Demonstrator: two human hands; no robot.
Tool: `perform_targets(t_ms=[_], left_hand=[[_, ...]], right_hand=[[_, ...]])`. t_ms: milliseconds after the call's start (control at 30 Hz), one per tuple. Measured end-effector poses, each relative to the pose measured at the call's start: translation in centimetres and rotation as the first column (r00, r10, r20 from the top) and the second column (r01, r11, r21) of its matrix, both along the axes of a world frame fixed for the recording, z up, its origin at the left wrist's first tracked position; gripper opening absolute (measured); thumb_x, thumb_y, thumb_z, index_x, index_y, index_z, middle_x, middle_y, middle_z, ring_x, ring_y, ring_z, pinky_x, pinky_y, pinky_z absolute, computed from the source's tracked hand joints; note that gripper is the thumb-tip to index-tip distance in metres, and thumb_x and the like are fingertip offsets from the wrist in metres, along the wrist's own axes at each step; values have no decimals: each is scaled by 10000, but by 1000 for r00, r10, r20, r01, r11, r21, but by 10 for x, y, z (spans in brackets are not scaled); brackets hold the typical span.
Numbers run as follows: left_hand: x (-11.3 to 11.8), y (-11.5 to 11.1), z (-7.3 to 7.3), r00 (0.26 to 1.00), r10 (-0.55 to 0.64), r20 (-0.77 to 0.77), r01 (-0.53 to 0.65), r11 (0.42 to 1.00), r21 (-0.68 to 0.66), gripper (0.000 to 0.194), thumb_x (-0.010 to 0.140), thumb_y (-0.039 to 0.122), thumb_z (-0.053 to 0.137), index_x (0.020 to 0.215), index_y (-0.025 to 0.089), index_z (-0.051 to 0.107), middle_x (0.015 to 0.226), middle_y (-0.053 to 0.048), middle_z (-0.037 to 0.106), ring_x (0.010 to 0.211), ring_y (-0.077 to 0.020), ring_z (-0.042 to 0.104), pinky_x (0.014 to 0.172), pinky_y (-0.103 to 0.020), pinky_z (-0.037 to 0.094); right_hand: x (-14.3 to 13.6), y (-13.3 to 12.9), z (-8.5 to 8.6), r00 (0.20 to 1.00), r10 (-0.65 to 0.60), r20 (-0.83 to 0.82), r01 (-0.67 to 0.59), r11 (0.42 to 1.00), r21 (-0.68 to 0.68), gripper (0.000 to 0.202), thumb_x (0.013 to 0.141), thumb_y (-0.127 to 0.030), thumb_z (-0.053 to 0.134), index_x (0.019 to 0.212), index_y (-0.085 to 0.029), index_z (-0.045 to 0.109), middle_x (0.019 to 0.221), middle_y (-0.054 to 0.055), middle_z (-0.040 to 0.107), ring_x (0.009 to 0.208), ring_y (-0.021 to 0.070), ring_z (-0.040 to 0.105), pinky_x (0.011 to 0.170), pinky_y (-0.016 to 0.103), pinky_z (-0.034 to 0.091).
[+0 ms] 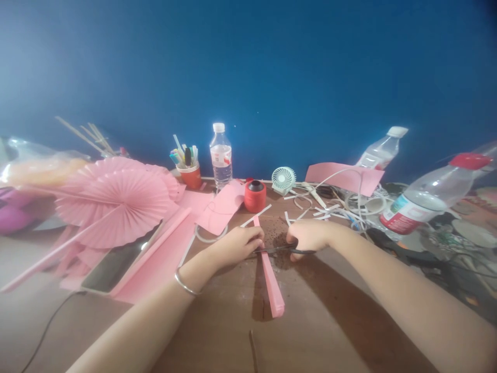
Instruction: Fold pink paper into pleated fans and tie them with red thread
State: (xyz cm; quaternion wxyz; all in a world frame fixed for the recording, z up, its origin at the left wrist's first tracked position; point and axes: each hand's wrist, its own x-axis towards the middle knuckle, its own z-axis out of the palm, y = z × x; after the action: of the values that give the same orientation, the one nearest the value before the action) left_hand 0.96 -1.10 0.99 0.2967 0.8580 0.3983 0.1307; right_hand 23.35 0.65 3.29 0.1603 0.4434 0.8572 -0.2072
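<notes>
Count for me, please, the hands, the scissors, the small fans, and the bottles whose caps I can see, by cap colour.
Hands, left and right: 2
Scissors: 1
Small fan: 1
White-capped bottles: 2
Red-capped bottle: 1
Total: 7

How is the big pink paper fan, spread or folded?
Spread: the pink paper fan shows pleats radiating around its centre.

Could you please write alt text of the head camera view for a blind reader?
The left hand holds a folded pink paper strip while the right hand holds scissors across it. To the left lies a round pleated pink fan; behind stand an upright bottle and a red container before a blue wall.
</notes>
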Motion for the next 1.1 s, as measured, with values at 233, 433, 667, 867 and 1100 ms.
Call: perform_targets(t_ms=[233,433,667,867,1100], left_hand=[[-1,1,-1,1000,11,17,-11,1000,-24,161,838,238,392,848,236,552,841,26,624,738,-140,565,680,-253,414],[0,1,0,1000,7,11,-6,999,-49,166,836,233,386,841,231,552,852,23,629,764,-145,568,709,-256,418],[0,2,-2,1000,10,12,-9,1000,-28,170,835,225,378,835,238,547,853,27,626,758,-147,564,694,-250,413],[1,2,-1,999,12,32,-10,999,-51,174,841,220,372,833,237,545,859,37,640,763,-144,568,698,-251,409],[2,1,1,996,25,81,-18,996,-91,181,843,212,366,817,236,543,835,52,657,776,-143,578,698,-253,407]], right_hand=[[-5,2,3,1000,-15,-10,15,998,-58,334,624,-522,545,536,-200,554,434,-40,423,406,109,374,410,239,216],[-8,4,-1,998,-5,59,10,996,-88,336,622,-526,545,600,-194,593,465,-29,456,447,120,406,436,240,233],[-9,8,-6,998,1,62,4,997,-71,345,631,-542,533,616,-204,604,475,-25,473,446,125,416,439,247,231],[-11,2,-3,999,7,48,-6,1000,-22,362,631,-566,526,572,-213,585,446,-25,456,426,128,411,422,248,226],[-16,-4,1,998,14,66,-15,1000,15,389,623,-593,524,592,-214,606,472,-4,495,444,143,441,440,254,250]])
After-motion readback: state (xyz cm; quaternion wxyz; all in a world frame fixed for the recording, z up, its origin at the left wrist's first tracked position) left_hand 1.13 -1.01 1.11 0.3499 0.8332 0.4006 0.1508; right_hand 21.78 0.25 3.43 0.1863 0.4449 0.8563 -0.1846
